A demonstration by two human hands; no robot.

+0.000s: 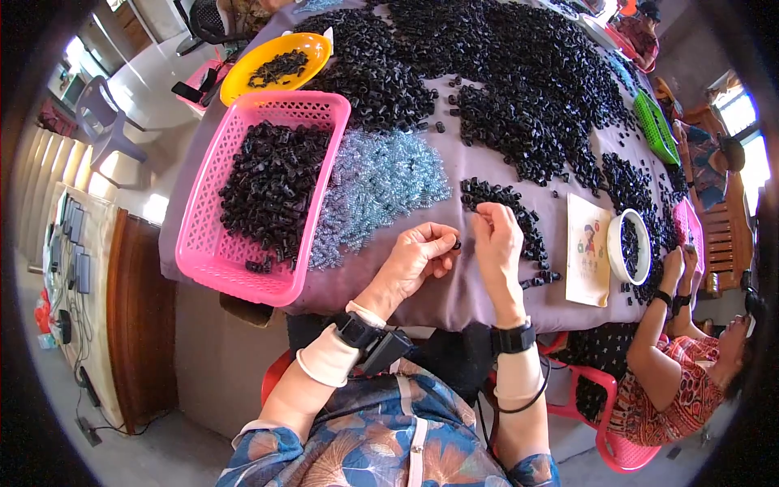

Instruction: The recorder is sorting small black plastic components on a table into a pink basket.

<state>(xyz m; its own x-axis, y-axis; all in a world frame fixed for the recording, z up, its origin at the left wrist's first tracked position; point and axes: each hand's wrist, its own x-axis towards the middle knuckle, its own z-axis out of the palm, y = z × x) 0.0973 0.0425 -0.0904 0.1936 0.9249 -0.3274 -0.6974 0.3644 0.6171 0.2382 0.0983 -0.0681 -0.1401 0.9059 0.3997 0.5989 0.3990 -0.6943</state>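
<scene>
Over the near edge of the cloth-covered table (365,284), my left hand (414,261) pinches a small black plastic piece (456,244) between thumb and forefinger. My right hand (498,243) is raised just to the right, its fingers curled together; whatever they hold, if anything, is too small to make out. A short row of black plastic pieces (531,243) lies beside and behind the right hand. Left of my hands spreads a heap of small clear bluish pieces (385,183). Against it stands a pink basket (344,109) containing many black pieces.
A large heap of black pieces (519,73) covers the table's far side. A yellow plate (235,81) sits at far left. On the right are a printed board (586,260), a white bowl (643,272) and a green basket (653,130). A co-worker (677,365) sits at right.
</scene>
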